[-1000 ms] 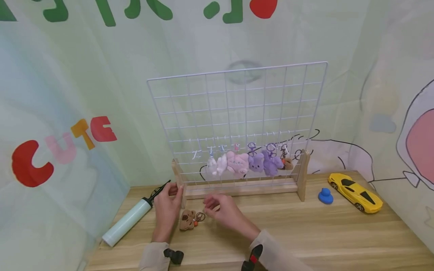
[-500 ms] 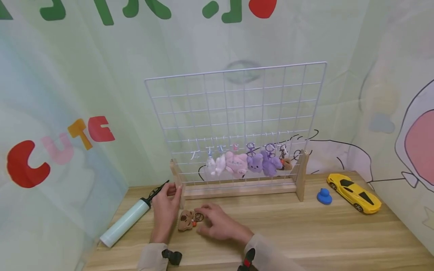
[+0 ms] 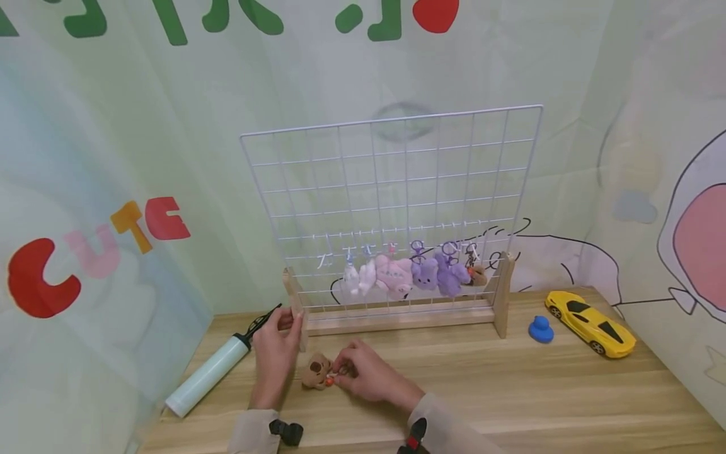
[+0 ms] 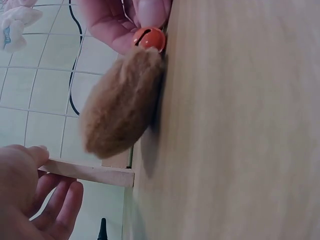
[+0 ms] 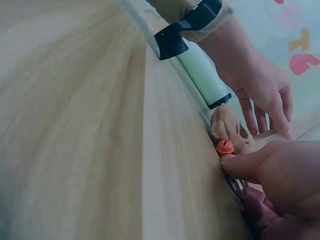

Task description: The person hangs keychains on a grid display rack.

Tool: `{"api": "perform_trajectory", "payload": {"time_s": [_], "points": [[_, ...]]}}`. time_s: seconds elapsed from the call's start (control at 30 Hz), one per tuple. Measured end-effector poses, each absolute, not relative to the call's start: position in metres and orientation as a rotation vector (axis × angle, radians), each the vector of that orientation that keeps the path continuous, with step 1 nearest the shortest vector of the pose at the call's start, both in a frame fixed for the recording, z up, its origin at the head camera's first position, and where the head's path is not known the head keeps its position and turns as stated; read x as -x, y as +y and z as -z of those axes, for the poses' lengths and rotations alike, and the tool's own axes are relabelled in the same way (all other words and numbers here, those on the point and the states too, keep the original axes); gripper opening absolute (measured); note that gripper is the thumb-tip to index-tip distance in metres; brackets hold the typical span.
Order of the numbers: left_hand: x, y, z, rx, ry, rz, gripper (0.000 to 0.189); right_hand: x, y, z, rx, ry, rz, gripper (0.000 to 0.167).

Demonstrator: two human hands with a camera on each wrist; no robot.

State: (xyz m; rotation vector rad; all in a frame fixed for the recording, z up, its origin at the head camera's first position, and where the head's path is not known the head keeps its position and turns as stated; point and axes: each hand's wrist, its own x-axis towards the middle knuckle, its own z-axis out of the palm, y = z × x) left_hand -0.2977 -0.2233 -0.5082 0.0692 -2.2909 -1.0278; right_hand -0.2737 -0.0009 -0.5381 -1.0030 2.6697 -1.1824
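Observation:
On the wooden table (image 3: 510, 391), a brown plush keychain (image 3: 316, 371) with a bear-like face is tipped up slightly. My right hand (image 3: 368, 372) pinches it at its metal ring, next to an orange bell (image 4: 150, 39). The ring is mostly covered by my fingers, though part shows in the right wrist view. My left hand (image 3: 275, 347) grips the left wooden upright (image 4: 95, 172) of a stand, thumb on one side and fingers on the other. This stand carries a white wire grid (image 3: 391, 164), from which several plush keychains (image 3: 394, 275) hang on hooks.
A pale green pump-like tube (image 3: 208, 375) with a black handle lies left of my left hand. At the right are a blue rubber duck (image 3: 541, 330) and a yellow toy car (image 3: 590, 325). A printed curtain (image 3: 193, 126) surrounds the table.
My right hand has come down and left onto the brown keychain and taken hold of its ring. The plush has turned and lifted slightly. My left hand keeps its grip on the upright.

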Motion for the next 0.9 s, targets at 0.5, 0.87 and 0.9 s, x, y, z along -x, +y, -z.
{"api": "perform_trajectory", "payload": {"time_s": [0.5,0.87,0.9], "points": [[0.296,-0.223,0.506,-0.087,-2.304,1.045,0.022,0.282,0.018,0.531,0.987,2.522,1.218,0.016],[0.295,-0.222,0.507,-0.091,-2.306,1.051,0.022,0.280,0.020,0.527,0.925,2.475,1.234,0.022],[0.296,-0.222,0.507,-0.095,-2.306,1.051,0.022,0.279,0.021,0.526,0.922,2.469,1.240,0.021]]}}
